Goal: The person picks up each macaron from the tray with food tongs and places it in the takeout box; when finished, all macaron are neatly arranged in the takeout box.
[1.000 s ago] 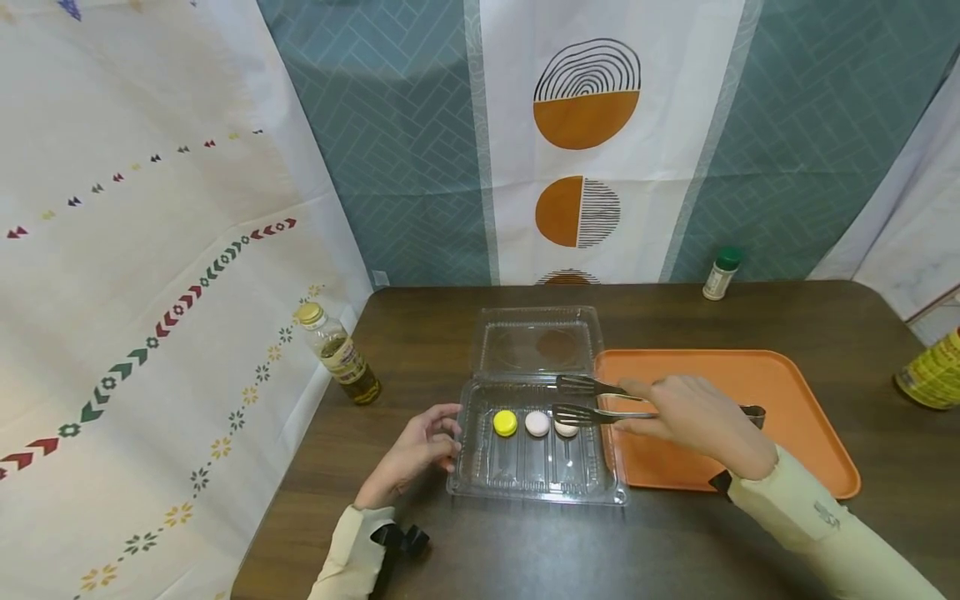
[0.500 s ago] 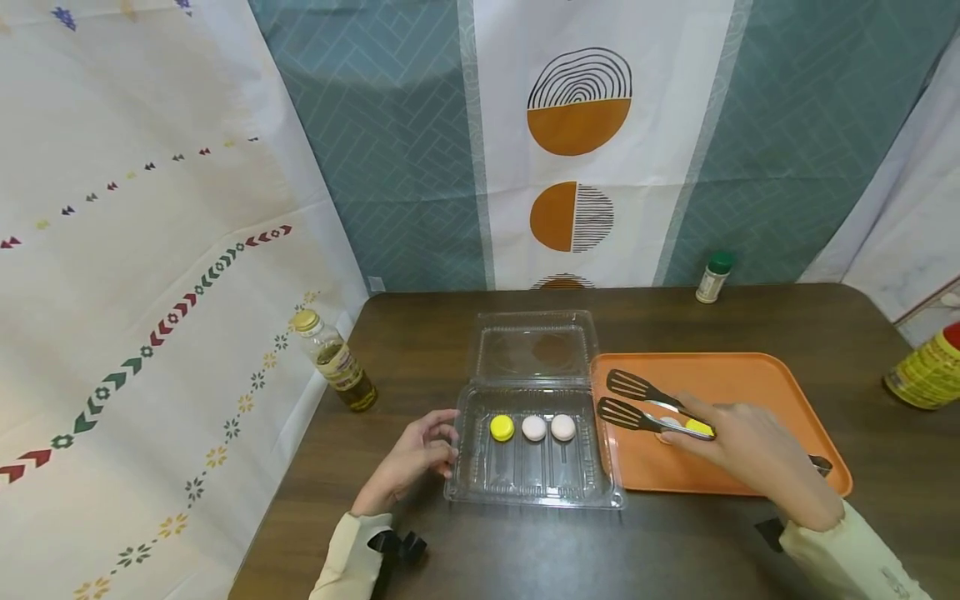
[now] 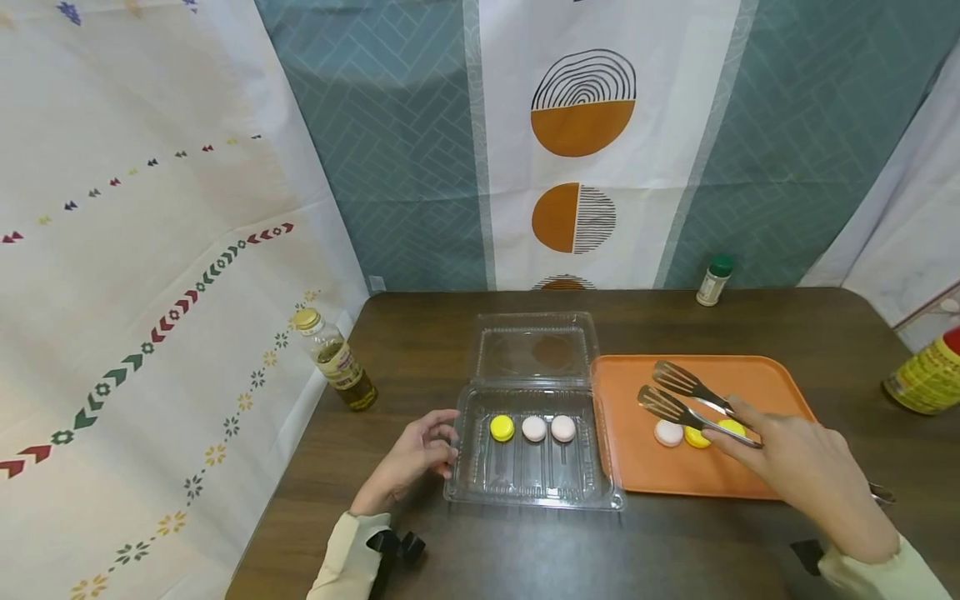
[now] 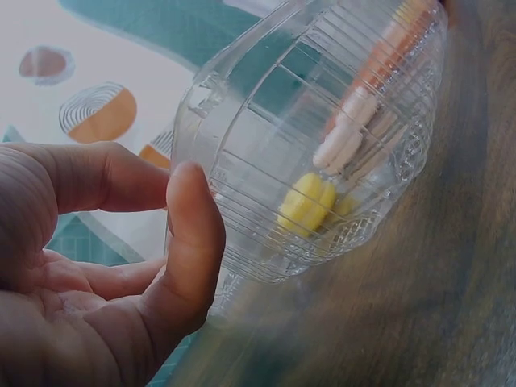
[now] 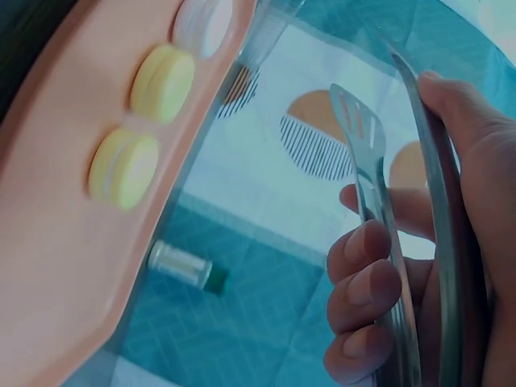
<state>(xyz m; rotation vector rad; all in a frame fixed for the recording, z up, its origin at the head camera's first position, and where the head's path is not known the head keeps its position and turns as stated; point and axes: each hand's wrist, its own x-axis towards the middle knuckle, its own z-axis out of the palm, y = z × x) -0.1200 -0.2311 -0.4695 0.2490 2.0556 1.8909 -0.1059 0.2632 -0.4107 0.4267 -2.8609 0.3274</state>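
Gripping spread tongs (image 3: 697,419), right hand (image 3: 813,467) over orange tray (image 3: 630,467) with three macarons (image 3: 698,437). Left hand (image 3: 412,454) pinching clear container (image 3: 525,479) edge; three container macarons (image 3: 534,429) lined up inside.

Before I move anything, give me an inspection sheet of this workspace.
Surface: dark wood-grain table.
Job items: open clear clamshell container holds one yellow macaron and two pale macarons; orange tray holds two yellow, one pale; slotted tongs spread, gripping nothing.
Clutter: yellow-capped bottle, left; green-capped shaker, back; yellow canister, right.
Hands: left hand at container's left rim, grip or touch unclear; right hand holds tongs.
Cables: nothing seen.
Surroundings: patterned fabric left and behind.
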